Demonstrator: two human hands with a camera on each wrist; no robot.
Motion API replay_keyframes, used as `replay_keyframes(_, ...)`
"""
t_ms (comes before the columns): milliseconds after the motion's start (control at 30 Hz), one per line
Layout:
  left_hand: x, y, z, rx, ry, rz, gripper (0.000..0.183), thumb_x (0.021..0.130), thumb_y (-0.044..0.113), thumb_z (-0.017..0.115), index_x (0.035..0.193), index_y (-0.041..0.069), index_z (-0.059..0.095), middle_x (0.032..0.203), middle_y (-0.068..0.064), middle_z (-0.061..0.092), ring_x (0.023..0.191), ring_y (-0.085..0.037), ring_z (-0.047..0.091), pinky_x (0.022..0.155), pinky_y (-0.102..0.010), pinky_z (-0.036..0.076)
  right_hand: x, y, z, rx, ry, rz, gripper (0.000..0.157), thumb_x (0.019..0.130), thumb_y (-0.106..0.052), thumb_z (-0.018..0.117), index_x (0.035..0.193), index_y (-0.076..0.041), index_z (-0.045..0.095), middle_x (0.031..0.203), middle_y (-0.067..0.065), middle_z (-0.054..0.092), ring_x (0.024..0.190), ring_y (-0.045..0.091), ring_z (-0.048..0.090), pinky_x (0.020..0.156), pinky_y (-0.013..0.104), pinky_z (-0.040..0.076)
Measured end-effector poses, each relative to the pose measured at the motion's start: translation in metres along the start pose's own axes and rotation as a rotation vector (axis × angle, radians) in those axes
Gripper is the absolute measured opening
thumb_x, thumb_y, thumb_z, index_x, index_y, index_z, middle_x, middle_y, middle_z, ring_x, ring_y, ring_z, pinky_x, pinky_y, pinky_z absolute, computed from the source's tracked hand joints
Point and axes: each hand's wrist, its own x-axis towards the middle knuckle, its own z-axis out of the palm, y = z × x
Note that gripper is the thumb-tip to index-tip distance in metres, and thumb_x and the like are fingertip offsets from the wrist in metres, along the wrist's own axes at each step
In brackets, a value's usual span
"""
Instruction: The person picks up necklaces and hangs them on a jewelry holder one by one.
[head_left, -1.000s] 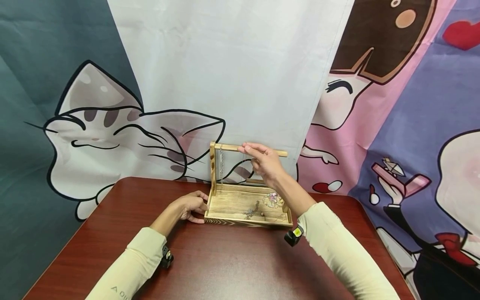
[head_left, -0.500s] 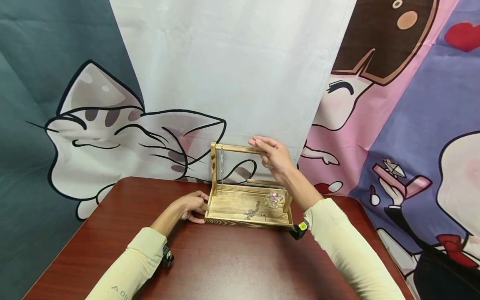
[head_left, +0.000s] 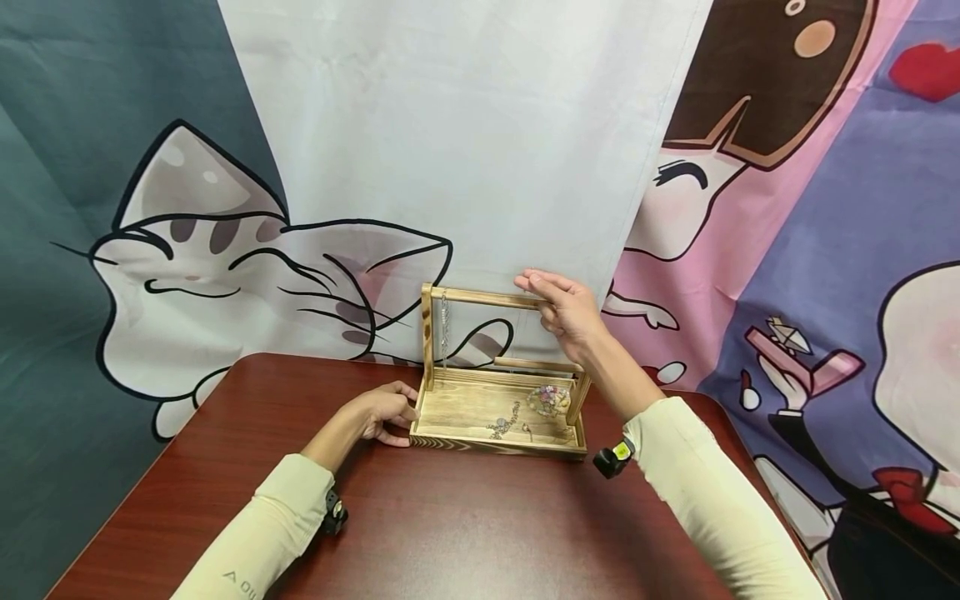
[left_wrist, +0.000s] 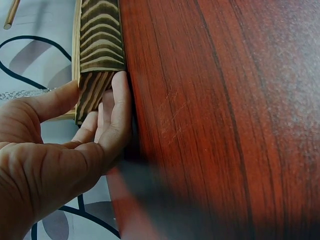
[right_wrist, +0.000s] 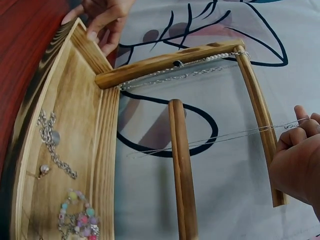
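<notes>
A wooden jewelry stand point(head_left: 480, 293) rises from a shallow tray point(head_left: 457, 408). My left hand point(head_left: 378, 410) grips the tray's left end, thumb on one side and fingers against the other in the left wrist view. At the top bar point(right_wrist: 260, 102), my right hand point(head_left: 567, 308) pinches a thin silver necklace point(right_wrist: 230, 135). In the right wrist view its strands run from the fingertips across the bar and hang down past the lower bar point(right_wrist: 179, 165). A thicker silver chain point(head_left: 444, 325) hangs at the bar's left end.
In the tray lie a colourful beaded bracelet point(right_wrist: 86, 220), a silver chain with a round pendant point(right_wrist: 50, 137) and a small ring-like piece point(right_wrist: 44, 170). The stand sits on a reddish-brown table point(head_left: 465, 517), close to a printed cloth backdrop point(head_left: 465, 167).
My right hand has moved right along the top bar, from near its middle toward its right end, uncovering more of the bar and bracelet. The left hand stays on the tray.
</notes>
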Motion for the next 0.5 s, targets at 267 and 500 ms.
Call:
replay_keyframes(267, 0.001, 0.0, 0.0, 0.0, 0.0, -0.007, 0.047, 0.101, -0.006, 0.062, 0.144, 0.002, 0.045, 0.107, -0.012, 0.071, 0.098, -0.023, 0.073, 0.08, -0.043, 0.071, -0.004, -0.002, -0.011, 0.004, 0.014, 0.002, 0.031, 0.114, -0.013, 0.067, 0.144, -0.006, 0.072, 0.105, -0.009, 0.088, 0.042, -0.001, 0.033, 0.041, 0.014, 0.025)
replay_keyframes(500, -0.001, 0.001, 0.0, 0.007, 0.0, 0.004, 0.049, 0.101, -0.006, 0.062, 0.146, 0.001, 0.044, 0.108, -0.013, 0.071, 0.102, -0.025, 0.073, 0.082, -0.045, 0.071, -0.008, -0.005, -0.021, 0.0, 0.019, -0.003, 0.033, 0.114, -0.012, 0.067, 0.146, -0.005, 0.07, 0.104, -0.008, 0.089, 0.042, 0.0, 0.034, 0.04, 0.014, 0.026)
